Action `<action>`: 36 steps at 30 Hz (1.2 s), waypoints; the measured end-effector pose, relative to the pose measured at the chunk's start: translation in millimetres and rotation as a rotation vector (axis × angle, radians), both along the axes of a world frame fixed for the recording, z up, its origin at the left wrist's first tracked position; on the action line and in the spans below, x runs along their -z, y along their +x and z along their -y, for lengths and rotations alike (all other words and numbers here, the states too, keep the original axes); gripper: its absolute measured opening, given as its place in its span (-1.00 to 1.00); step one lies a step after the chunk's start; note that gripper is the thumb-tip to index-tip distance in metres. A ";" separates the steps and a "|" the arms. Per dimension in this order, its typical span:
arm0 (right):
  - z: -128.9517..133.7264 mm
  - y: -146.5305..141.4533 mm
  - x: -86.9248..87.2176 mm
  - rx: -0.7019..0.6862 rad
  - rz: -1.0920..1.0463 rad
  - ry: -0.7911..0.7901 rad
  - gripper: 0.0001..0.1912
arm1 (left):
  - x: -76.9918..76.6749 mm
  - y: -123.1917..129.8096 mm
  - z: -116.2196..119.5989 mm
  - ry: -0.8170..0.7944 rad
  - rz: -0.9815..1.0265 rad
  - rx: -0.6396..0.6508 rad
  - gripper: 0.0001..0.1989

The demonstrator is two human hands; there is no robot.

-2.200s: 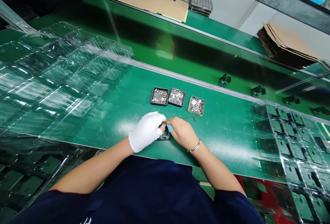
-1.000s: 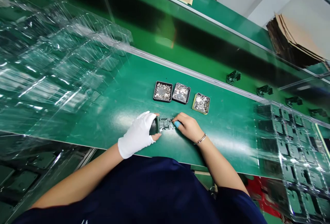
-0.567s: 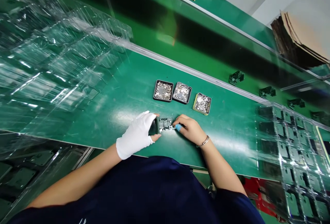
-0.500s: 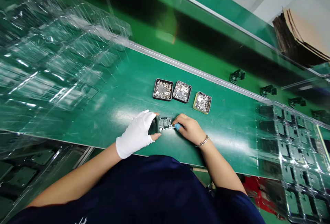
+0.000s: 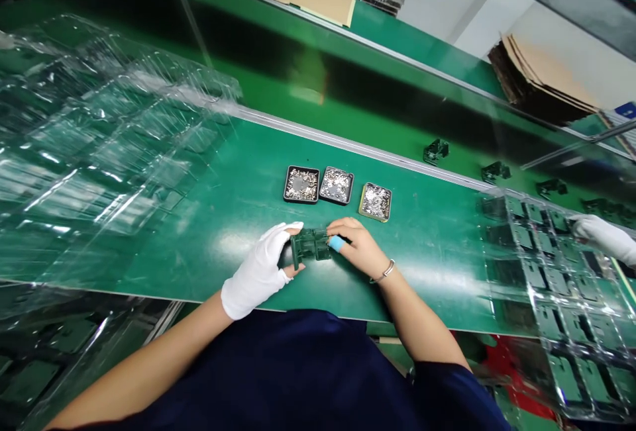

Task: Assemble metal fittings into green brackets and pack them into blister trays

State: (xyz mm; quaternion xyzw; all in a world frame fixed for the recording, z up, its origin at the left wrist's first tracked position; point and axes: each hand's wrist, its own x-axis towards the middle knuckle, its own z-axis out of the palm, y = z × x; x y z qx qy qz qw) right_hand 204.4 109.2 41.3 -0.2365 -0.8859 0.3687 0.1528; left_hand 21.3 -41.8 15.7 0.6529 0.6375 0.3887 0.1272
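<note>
Between my hands is a dark green moulded plastic part (image 5: pixel 313 245), held just above the bench near its front edge. My left hand (image 5: pixel 263 260), in a white glove with bare fingertips, grips the flat plate at the part's left end between thumb and fingers. My right hand (image 5: pixel 358 243), ungloved with blue tape on the thumb, has its thumb and fingers closed on the part's right end. Whether a small piece sits in those fingertips is hidden. Beyond the hands lie three small square trays of shiny metal pieces: a left tray (image 5: pixel 301 202), a middle tray (image 5: pixel 336 200) and a right tray (image 5: pixel 374 217).
Stacked clear plastic trays (image 5: pixel 163 90) cover the bench's left side. At the right, a compartment tray (image 5: pixel 534 298) holds green parts, and another person's gloved hand (image 5: pixel 599 236) reaches over it. Several green parts (image 5: pixel 436 151) stand behind the metal rail (image 5: pixel 348 144).
The green part has turned between my hands and now shows a different side. Another person's gloved hand has appeared at the right. The whole view has shifted slightly.
</note>
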 end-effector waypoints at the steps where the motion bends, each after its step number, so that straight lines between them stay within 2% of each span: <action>1: 1.9 -1.1 -2.2 0.005 -0.036 -0.073 -0.92 | -0.5 0.7 0.0 0.006 0.011 0.001 -0.49; 3: 7.5 -3.4 -8.1 0.024 -0.089 -0.144 -0.92 | -1.9 1.3 0.2 -0.007 0.016 0.005 -0.38; 4: 11.2 -4.4 -11.2 0.029 -0.099 -0.120 -0.92 | -2.3 1.4 0.0 -0.020 0.007 0.010 -0.30; 6: 20.1 -6.1 -16.2 0.002 -0.066 0.039 -0.95 | -2.0 2.0 -1.5 -0.035 -0.032 0.011 -0.19; 7: 24.9 -6.9 -17.7 -0.033 -0.024 0.144 -0.97 | -1.5 2.6 -3.1 -0.034 -0.058 0.001 -0.18; 9: 32.1 -8.1 -19.3 -0.132 0.059 0.318 -0.88 | -0.6 4.3 -7.7 -0.019 -0.114 -0.029 -0.24; 12: 24.2 -4.9 -20.7 -0.254 0.077 0.372 -0.82 | -2.2 6.4 -14.8 -0.022 -0.159 -0.025 -0.37; 14: 1.2 3.2 -21.5 -0.155 0.075 0.352 -0.84 | -5.8 6.2 -17.2 -0.057 -0.161 0.014 -0.42; 17: -47.4 21.8 -18.5 0.169 0.219 0.399 -0.78 | -12.0 4.3 -16.5 -0.108 -0.149 0.100 -0.43; 18: -62.1 27.7 -15.9 0.226 0.301 0.424 -0.74 | -13.6 3.7 -15.7 -0.120 -0.143 0.130 -0.44; 21: -88.3 38.6 -5.6 0.249 0.443 0.458 -0.65 | -16.4 3.0 -13.5 -0.140 -0.131 0.188 -0.44; 25: -89.1 38.4 4.2 0.242 0.410 0.448 -0.70 | -17.0 3.2 -11.9 -0.169 -0.111 0.199 -0.41; 29: -86.6 39.9 6.9 0.270 0.334 0.401 -0.78 | -16.3 1.6 -11.1 -0.193 -0.072 0.183 -0.39; 33: -87.5 46.9 3.4 0.341 0.266 0.345 -0.79 | -17.9 -0.4 -12.8 -0.163 -0.053 0.165 -0.42; 36: -73.9 45.1 -6.4 0.366 0.137 0.282 -0.82 | -24.7 1.2 -15.8 -0.078 -0.028 0.081 -0.56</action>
